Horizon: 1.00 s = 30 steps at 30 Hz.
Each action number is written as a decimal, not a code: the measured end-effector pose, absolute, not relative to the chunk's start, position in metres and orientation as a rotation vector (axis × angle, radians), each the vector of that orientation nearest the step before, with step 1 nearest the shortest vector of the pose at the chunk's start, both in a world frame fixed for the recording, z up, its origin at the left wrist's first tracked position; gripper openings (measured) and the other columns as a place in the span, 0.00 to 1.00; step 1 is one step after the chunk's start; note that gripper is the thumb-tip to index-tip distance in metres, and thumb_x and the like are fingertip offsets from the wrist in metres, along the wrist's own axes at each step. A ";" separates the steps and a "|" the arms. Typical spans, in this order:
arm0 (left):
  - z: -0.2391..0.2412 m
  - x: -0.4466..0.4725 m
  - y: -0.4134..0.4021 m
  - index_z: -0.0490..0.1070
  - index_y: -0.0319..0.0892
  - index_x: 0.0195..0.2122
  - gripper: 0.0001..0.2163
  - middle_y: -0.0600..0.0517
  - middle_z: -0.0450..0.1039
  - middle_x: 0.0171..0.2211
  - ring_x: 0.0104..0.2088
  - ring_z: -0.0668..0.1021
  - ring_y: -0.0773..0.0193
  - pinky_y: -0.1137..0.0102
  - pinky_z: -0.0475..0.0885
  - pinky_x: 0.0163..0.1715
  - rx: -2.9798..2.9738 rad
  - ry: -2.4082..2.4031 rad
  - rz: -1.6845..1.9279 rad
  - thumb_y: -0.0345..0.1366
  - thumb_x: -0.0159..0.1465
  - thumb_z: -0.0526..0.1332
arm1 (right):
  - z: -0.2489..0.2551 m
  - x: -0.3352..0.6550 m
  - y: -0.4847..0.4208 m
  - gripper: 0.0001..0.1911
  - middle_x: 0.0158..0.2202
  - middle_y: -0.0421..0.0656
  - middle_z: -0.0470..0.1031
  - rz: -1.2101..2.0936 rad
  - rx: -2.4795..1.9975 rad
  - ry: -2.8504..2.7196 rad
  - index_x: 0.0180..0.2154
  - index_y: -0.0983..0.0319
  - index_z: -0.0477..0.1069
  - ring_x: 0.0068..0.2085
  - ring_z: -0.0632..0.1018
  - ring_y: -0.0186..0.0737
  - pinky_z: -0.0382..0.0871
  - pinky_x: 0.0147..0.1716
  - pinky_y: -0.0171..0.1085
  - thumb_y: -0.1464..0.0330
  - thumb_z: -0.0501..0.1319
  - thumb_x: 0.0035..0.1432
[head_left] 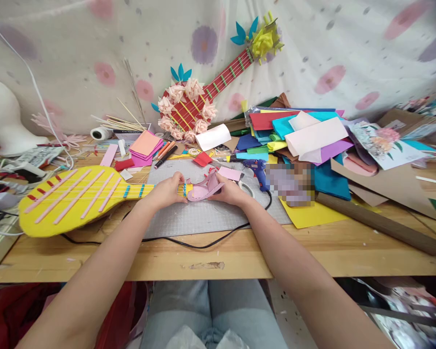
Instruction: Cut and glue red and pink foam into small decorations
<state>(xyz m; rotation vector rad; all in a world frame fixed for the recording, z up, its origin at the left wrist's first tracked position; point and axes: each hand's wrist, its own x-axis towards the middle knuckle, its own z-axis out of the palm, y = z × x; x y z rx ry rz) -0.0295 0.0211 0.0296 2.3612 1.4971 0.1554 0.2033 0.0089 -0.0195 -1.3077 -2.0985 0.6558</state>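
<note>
Together, both hands' fingers pinch a pink paper piece (pixel 203 188) at the yellow guitar (pixel 72 198); no readable writing.

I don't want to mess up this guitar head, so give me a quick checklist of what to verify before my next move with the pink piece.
1. Left hand steadies the neck of the yellow guitar: ok.
2. Right hand grips the pink paper piece: ok.
3. Pink piece sits at the neck's end: ok, though whether it is stuck on cannot be told.
4. Blue glue gun lies close beside the right hand: ok; whether it is hot, cannot tell.
5. Black cord crosses the grey cutting mat under the forearms: not ok, could snag.
</note>
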 end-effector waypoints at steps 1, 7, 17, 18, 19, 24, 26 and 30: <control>0.030 -0.029 0.021 0.56 0.45 0.43 0.28 0.46 0.70 0.48 0.48 0.73 0.51 0.64 0.67 0.42 2.360 1.498 0.152 0.43 0.43 0.67 | -0.020 0.203 0.009 0.34 0.44 0.45 0.72 0.655 -1.304 -2.098 0.50 0.60 0.60 0.44 0.72 0.43 0.64 0.41 0.38 0.63 0.68 0.40; 0.029 -0.029 0.022 0.56 0.45 0.43 0.29 0.45 0.70 0.48 0.48 0.73 0.50 0.63 0.67 0.42 2.367 1.488 0.160 0.42 0.43 0.67 | -0.020 0.203 0.009 0.35 0.45 0.44 0.72 0.635 -1.298 -2.100 0.51 0.60 0.60 0.44 0.73 0.43 0.65 0.42 0.38 0.62 0.68 0.41; 0.030 -0.035 0.025 0.56 0.45 0.43 0.28 0.44 0.71 0.48 0.47 0.74 0.49 0.61 0.67 0.41 2.373 1.493 0.184 0.43 0.43 0.68 | -0.015 0.201 0.007 0.35 0.47 0.46 0.71 0.614 -1.345 -2.116 0.52 0.59 0.60 0.46 0.72 0.45 0.65 0.42 0.39 0.63 0.68 0.42; 0.031 -0.037 0.026 0.56 0.45 0.43 0.28 0.44 0.71 0.48 0.47 0.74 0.49 0.62 0.67 0.41 2.381 1.492 0.192 0.43 0.43 0.68 | -0.015 0.201 0.006 0.34 0.47 0.46 0.71 0.612 -1.352 -2.120 0.52 0.59 0.60 0.46 0.72 0.45 0.65 0.42 0.39 0.63 0.68 0.42; 0.031 -0.038 0.027 0.57 0.45 0.43 0.28 0.44 0.71 0.48 0.47 0.74 0.49 0.62 0.67 0.41 2.389 1.493 0.201 0.43 0.43 0.67 | -0.014 0.201 0.006 0.34 0.47 0.46 0.71 0.611 -1.357 -2.125 0.51 0.59 0.60 0.45 0.73 0.44 0.65 0.41 0.38 0.63 0.67 0.42; 0.035 -0.045 0.033 0.57 0.44 0.45 0.29 0.44 0.70 0.47 0.46 0.74 0.49 0.61 0.67 0.41 2.407 1.565 0.204 0.45 0.45 0.66 | -0.013 0.201 0.004 0.34 0.44 0.45 0.72 0.594 -1.347 -2.140 0.53 0.60 0.58 0.42 0.74 0.42 0.65 0.38 0.37 0.62 0.66 0.44; 0.038 -0.046 0.035 0.57 0.44 0.45 0.29 0.44 0.70 0.48 0.46 0.74 0.49 0.62 0.67 0.41 2.400 1.591 0.213 0.47 0.45 0.66 | -0.014 0.202 0.004 0.34 0.44 0.45 0.72 0.576 -1.342 -2.142 0.52 0.60 0.58 0.41 0.73 0.42 0.65 0.38 0.37 0.61 0.66 0.44; 0.048 -0.048 0.037 0.57 0.44 0.45 0.29 0.45 0.70 0.48 0.47 0.73 0.52 0.64 0.67 0.41 2.400 1.597 0.225 0.48 0.45 0.66 | -0.014 0.202 0.005 0.32 0.43 0.45 0.72 0.577 -1.359 -2.137 0.50 0.60 0.60 0.40 0.74 0.42 0.65 0.37 0.36 0.61 0.66 0.43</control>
